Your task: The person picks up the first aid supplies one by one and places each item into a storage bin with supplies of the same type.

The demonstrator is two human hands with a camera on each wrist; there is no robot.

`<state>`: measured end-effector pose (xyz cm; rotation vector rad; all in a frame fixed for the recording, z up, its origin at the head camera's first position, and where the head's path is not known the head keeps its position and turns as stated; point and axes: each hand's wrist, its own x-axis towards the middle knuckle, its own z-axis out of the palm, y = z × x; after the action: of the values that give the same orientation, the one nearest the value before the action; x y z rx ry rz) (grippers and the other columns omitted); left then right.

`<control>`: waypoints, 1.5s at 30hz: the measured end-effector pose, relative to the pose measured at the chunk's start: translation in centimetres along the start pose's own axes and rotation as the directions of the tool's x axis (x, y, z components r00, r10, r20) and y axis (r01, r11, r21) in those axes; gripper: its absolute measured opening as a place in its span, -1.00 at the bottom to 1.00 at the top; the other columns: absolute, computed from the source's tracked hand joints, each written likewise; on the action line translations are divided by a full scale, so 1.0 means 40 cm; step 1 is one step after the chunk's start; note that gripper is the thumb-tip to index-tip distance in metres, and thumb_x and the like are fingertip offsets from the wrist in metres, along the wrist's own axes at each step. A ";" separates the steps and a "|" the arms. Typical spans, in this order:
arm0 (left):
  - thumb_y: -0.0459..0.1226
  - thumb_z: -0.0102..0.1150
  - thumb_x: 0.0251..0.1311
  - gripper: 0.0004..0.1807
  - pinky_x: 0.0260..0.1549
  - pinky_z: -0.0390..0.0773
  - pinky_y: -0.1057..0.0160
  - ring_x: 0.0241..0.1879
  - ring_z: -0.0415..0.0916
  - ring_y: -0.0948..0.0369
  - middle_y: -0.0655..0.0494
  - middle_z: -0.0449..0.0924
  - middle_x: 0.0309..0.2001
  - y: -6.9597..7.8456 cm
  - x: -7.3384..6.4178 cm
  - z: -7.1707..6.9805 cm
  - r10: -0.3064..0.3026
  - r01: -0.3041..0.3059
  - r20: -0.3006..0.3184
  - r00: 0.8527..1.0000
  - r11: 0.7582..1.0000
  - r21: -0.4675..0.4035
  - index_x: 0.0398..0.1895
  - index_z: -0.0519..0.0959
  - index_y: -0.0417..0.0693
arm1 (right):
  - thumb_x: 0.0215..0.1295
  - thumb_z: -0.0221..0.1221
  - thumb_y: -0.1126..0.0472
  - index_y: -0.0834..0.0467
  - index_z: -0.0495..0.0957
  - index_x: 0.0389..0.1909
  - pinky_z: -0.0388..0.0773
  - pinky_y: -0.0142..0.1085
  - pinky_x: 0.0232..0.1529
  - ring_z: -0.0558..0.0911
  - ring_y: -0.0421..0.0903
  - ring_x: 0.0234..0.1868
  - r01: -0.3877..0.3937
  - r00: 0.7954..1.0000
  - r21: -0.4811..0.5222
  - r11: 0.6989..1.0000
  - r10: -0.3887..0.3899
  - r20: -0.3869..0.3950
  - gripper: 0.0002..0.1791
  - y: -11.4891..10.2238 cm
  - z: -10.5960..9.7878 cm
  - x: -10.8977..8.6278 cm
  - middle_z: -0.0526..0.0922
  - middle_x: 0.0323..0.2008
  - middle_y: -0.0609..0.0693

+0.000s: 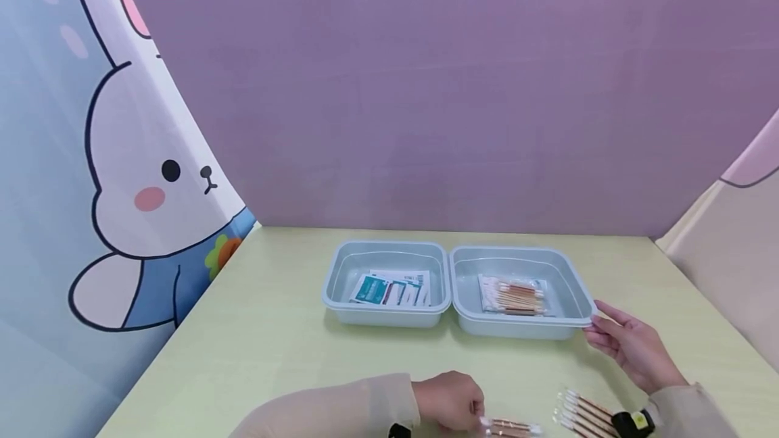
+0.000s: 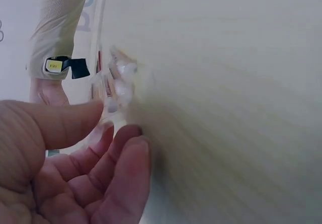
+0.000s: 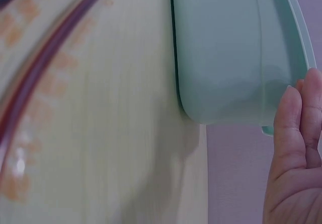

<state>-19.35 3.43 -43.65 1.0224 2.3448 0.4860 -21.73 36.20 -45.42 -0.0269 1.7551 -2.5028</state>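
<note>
My left hand [image 1: 452, 400] pinches the end of a clear packet of cotton swabs [image 1: 510, 428] at the table's near edge. In the left wrist view, the thumb and curled fingers meet at the packet's clear plastic [image 2: 111, 85]. At its right front corner, my right hand [image 1: 635, 350] grips the rim of the right light-blue plastic bin [image 1: 517, 325]. The right wrist view shows its fingers [image 3: 289, 118] at the bin's rim; the thumb is hidden there. Inside that bin lies a packet of cotton swabs [image 1: 517, 297].
A second light-blue bin [image 1: 383, 316] stands beside the first on the left, holding several white-and-teal sachets [image 1: 389, 289]. Another packet of cotton swabs [image 1: 585, 414] lies by my right wrist. A purple backdrop [image 1: 456, 100] rises behind the pale yellow table [image 1: 274, 330].
</note>
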 end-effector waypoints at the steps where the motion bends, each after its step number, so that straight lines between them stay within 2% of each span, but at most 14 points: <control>1: -0.24 0.18 0.27 -0.79 -0.45 0.34 0.54 -0.71 0.28 0.39 0.25 0.36 -0.75 0.001 0.001 -0.001 0.003 -0.003 -0.022 1.000 1.000 0.029 -0.53 0.58 -0.05 | 0.41 0.03 0.38 -0.19 0.68 -0.23 0.60 -0.38 -0.28 0.71 -0.18 -0.36 -0.001 1.000 -0.002 1.000 0.001 -0.002 -0.61 0.000 0.001 0.000 0.72 -0.40 0.04; 6: -0.23 0.20 0.26 -0.82 -0.45 0.33 0.54 -0.57 0.30 0.44 0.31 0.45 -0.61 -0.003 0.009 -0.012 0.031 -0.022 -0.117 0.993 0.997 0.077 -0.48 0.64 -0.06 | 0.41 0.04 0.37 -0.20 0.68 -0.24 0.60 -0.37 -0.28 0.71 -0.18 -0.36 -0.010 1.000 -0.009 1.000 0.010 -0.012 -0.61 -0.003 0.004 0.000 0.72 -0.41 0.04; 10: -0.29 0.18 0.26 -0.85 -0.50 0.31 0.55 -0.61 0.27 0.47 0.33 0.42 -0.65 -0.012 0.018 -0.022 0.043 -0.044 -0.189 0.981 0.999 -0.002 -0.46 0.66 -0.08 | 0.41 0.04 0.37 -0.21 0.68 -0.24 0.60 -0.37 -0.28 0.71 -0.18 -0.36 -0.008 1.000 -0.020 1.000 0.008 -0.018 -0.61 -0.005 0.006 0.001 0.72 -0.41 0.05; 12: -0.32 0.19 0.25 -0.85 -0.58 0.30 0.54 -0.67 0.26 0.47 0.32 0.39 -0.72 -0.014 0.021 -0.024 0.015 -0.039 -0.231 0.973 0.994 -0.098 -0.46 0.66 -0.12 | 0.41 0.04 0.37 -0.21 0.68 -0.25 0.60 -0.37 -0.28 0.71 -0.18 -0.36 -0.006 1.000 -0.025 1.000 0.005 -0.019 -0.61 -0.005 0.007 0.001 0.72 -0.41 0.04; 14: -0.34 0.20 0.24 -0.87 -0.64 0.29 0.52 -0.73 0.26 0.45 0.29 0.36 -0.78 -0.014 0.022 -0.023 -0.028 -0.028 -0.262 0.965 0.978 -0.207 -0.46 0.65 -0.15 | 0.41 0.04 0.37 -0.21 0.68 -0.25 0.60 -0.37 -0.28 0.71 -0.18 -0.36 -0.005 1.000 -0.026 1.000 0.004 -0.019 -0.61 -0.005 0.007 0.002 0.72 -0.42 0.04; 17: -0.38 0.22 0.22 -0.88 -0.72 0.28 0.49 -0.79 0.27 0.42 0.23 0.36 -0.81 -0.011 0.019 -0.020 -0.084 -0.025 -0.289 0.954 0.936 -0.352 -0.47 0.63 -0.20 | 0.40 0.05 0.37 -0.20 0.68 -0.25 0.60 -0.37 -0.29 0.71 -0.17 -0.37 -0.003 1.000 -0.023 1.000 0.002 -0.017 -0.62 -0.003 0.007 0.003 0.72 -0.42 0.04; 23: -0.41 0.23 0.20 -0.91 -0.74 0.34 0.46 -0.80 0.31 0.40 0.17 0.43 -0.80 -0.006 0.012 -0.023 -0.114 -0.054 -0.337 0.935 0.891 -0.450 -0.45 0.64 -0.21 | 0.40 0.05 0.39 -0.17 0.68 -0.23 0.60 -0.37 -0.28 0.71 -0.17 -0.36 0.012 1.000 0.001 1.000 -0.012 0.000 -0.62 0.000 0.003 0.002 0.72 -0.41 0.05; 26: -0.43 0.22 0.20 -0.92 -0.75 0.39 0.43 -0.79 0.33 0.37 0.16 0.46 -0.76 -0.008 0.012 -0.029 -0.143 -0.066 -0.351 0.925 0.851 -0.520 -0.43 0.65 -0.24 | 0.39 0.05 0.39 -0.17 0.69 -0.23 0.60 -0.37 -0.28 0.71 -0.17 -0.36 0.013 1.000 0.007 1.000 -0.013 0.003 -0.63 0.000 0.003 0.001 0.72 -0.41 0.04; 30: -0.42 0.20 0.21 -0.92 -0.74 0.44 0.39 -0.78 0.34 0.36 0.15 0.51 -0.71 -0.007 0.012 -0.038 -0.166 -0.074 -0.359 0.918 0.820 -0.567 -0.42 0.64 -0.25 | 0.39 0.05 0.39 -0.16 0.69 -0.23 0.60 -0.37 -0.28 0.71 -0.17 -0.36 0.010 1.000 0.014 1.000 -0.010 0.009 -0.63 -0.001 0.004 -0.001 0.72 -0.41 0.05; 35: -0.39 0.19 0.23 -0.90 -0.71 0.48 0.36 -0.77 0.37 0.34 0.15 0.55 -0.65 0.000 0.008 -0.060 -0.168 -0.090 -0.368 0.914 0.803 -0.590 -0.41 0.62 -0.23 | 0.40 0.04 0.39 -0.16 0.69 -0.23 0.60 -0.37 -0.27 0.71 -0.17 -0.36 0.003 1.000 0.026 1.000 -0.004 0.014 -0.62 -0.003 0.005 -0.003 0.72 -0.40 0.05; 39: -0.40 0.18 0.24 -0.89 -0.70 0.49 0.37 -0.74 0.41 0.32 0.11 0.59 -0.59 0.003 0.003 -0.085 -0.158 -0.127 -0.387 0.909 0.777 -0.616 -0.42 0.62 -0.25 | 0.40 0.04 0.39 -0.16 0.69 -0.22 0.60 -0.36 -0.27 0.71 -0.16 -0.36 0.005 1.000 0.030 1.000 -0.005 0.014 -0.62 -0.002 0.005 -0.004 0.72 -0.40 0.05; 45: -0.42 0.15 0.25 -0.91 -0.69 0.50 0.37 -0.73 0.43 0.31 0.05 0.62 -0.54 0.001 -0.004 -0.125 -0.186 -0.168 -0.418 0.889 0.717 -0.676 -0.33 0.62 -0.30 | 0.40 0.04 0.38 -0.16 0.69 -0.22 0.60 -0.36 -0.27 0.71 -0.16 -0.36 0.004 1.000 0.019 1.000 -0.004 0.013 -0.62 -0.002 0.006 -0.005 0.72 -0.41 0.05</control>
<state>-22.25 2.78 -39.61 0.5454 2.1932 1.6288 -21.53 36.00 -45.25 -0.0452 1.7278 -2.5159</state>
